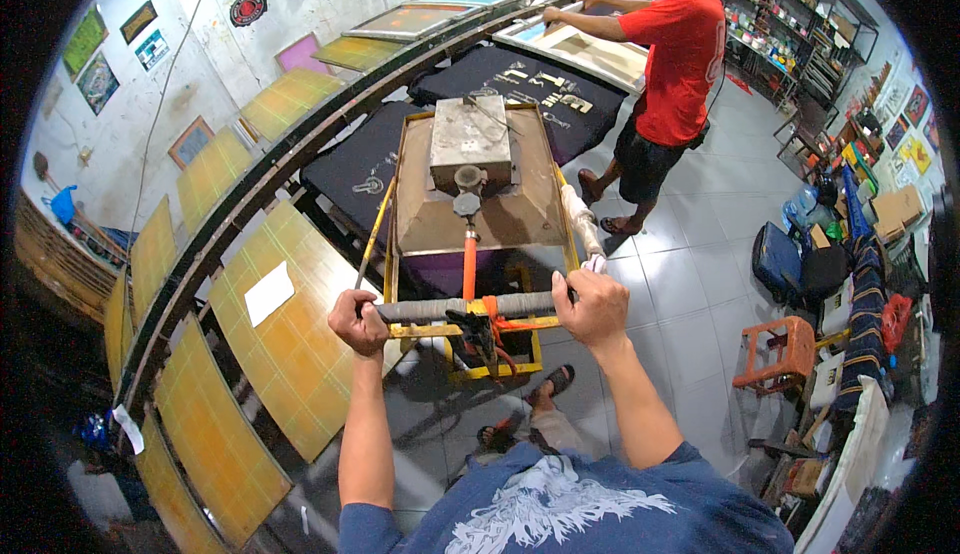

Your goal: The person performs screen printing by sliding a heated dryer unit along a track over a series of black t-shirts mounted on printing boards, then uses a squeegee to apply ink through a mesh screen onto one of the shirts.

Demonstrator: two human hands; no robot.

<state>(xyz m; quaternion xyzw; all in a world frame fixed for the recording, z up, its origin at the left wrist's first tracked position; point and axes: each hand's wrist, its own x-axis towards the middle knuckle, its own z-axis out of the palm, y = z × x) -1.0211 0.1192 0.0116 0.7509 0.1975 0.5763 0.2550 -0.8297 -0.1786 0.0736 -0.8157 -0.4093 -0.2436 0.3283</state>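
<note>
My left hand (pixel 359 320) and my right hand (pixel 592 306) are closed round opposite ends of a grey wrapped bar (pixel 430 311) on a yellow metal frame (pixel 540 323). Beyond the bar is a wide metal hood (pixel 423 225) with a boxy metal housing (pixel 471 134) on top. An orange hose or tube (pixel 469 264) runs down from its fitting toward the bar, where orange and black cords are wound. Black garments (pixel 349 154) with pale prints lie on boards behind and beside the hood.
A person in a red shirt (pixel 671 66) stands back right, holding a screen frame (pixel 582 49). Tilted yellow boards (pixel 272 314) line a curved rail at left. Along the right are an orange stool (pixel 773 352), bags (pixel 778 262), boxes (pixel 896 214) and shelves (pixel 762 29). Grey tiled floor (pixel 672 254) lies between.
</note>
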